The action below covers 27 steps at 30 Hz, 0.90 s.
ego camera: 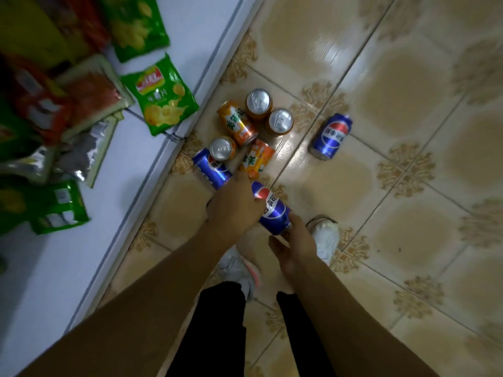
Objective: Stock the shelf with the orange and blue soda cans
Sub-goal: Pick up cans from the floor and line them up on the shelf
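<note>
Both hands (236, 205) (296, 240) apparently grip blue can (272, 210); contents unseen.

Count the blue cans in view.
3. One held between both hands, left hand and right hand. One lying on the floor by the orange cans. One lying apart to the right. The hands could hide more.

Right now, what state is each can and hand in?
Held blue can: gripped by both hands.
Left hand: gripping it.
Right hand: gripping its lower end.
Far blue can: lying on floor.
Three orange cans: upright.
Two orange cans: lying down.
</note>
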Available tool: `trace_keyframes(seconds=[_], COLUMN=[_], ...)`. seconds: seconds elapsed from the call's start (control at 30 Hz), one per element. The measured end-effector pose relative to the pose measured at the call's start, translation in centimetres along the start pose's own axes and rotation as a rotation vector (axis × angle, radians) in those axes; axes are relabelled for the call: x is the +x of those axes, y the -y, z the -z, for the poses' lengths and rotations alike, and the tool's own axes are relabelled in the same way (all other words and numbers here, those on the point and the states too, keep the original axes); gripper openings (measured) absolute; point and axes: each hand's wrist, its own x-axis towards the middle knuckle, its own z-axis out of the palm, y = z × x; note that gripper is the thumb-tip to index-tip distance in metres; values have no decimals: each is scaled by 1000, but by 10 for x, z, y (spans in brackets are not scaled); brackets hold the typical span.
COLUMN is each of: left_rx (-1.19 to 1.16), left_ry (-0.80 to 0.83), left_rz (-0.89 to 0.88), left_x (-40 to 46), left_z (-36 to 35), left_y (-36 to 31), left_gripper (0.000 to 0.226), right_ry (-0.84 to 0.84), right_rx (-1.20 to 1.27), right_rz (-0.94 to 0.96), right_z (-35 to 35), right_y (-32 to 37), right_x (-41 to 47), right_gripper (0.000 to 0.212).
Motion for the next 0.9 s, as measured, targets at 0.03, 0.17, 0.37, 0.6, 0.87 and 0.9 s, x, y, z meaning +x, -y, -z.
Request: trace_keyframes(seconds=[0.03, 0.17, 0.37, 0.6, 0.87, 0.9], left_rx=[-36, -247, -515, -1166, -1235, -1254], left_ry=[-12, -95, -270, -246, -475, -529], left_rz=[-1, 29, 65, 103, -154, -181], left_x=[-21, -121, -275, -389, -477, -487], left_z=[10, 54, 125, 190, 254, 259], left_y=[-12, -62, -114, -151, -167, -168], left_gripper=[54, 38, 28, 9, 19, 23], right_ry=[-42, -146, 219, 613, 1052, 1086], right_rx=[30, 8, 82, -274, -491, -496], right_rz=[33, 216, 165, 107, 200, 211], right_z=[8, 36, 90, 158, 164, 160], right_y=[6, 37, 73, 80, 80, 79], right_x=[-24, -127, -278, -416, -502, -511], right_gripper=[21, 25, 25, 27, 85, 82])
